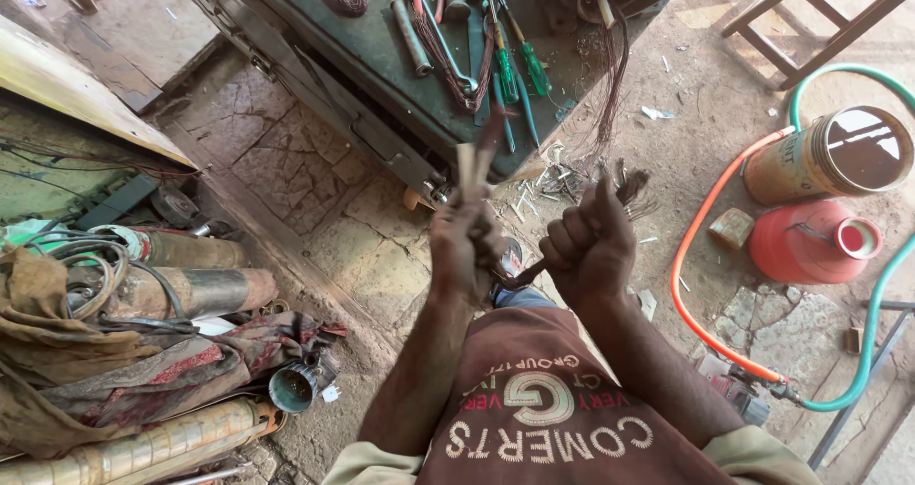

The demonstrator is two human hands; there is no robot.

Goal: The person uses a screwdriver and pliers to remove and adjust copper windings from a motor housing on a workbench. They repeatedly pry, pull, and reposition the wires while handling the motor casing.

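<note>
We count 2 hands, left hand (464, 247) and right hand (588, 247), both fisted around wire bits. There's 2 hoses, orange hose (688, 256) and green hose (882, 304), plus 1 gold can (824, 156), 1 red cylinder (805, 242), and 2 green-handled screwdrivers (519, 70).

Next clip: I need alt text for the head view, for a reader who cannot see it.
Seen from above, a person's left hand grips pale strips while the right hand clutches a bundle of thin dark wires. Ahead, a green metal table holds screwdrivers; an orange hose curves across the stone floor.
</note>
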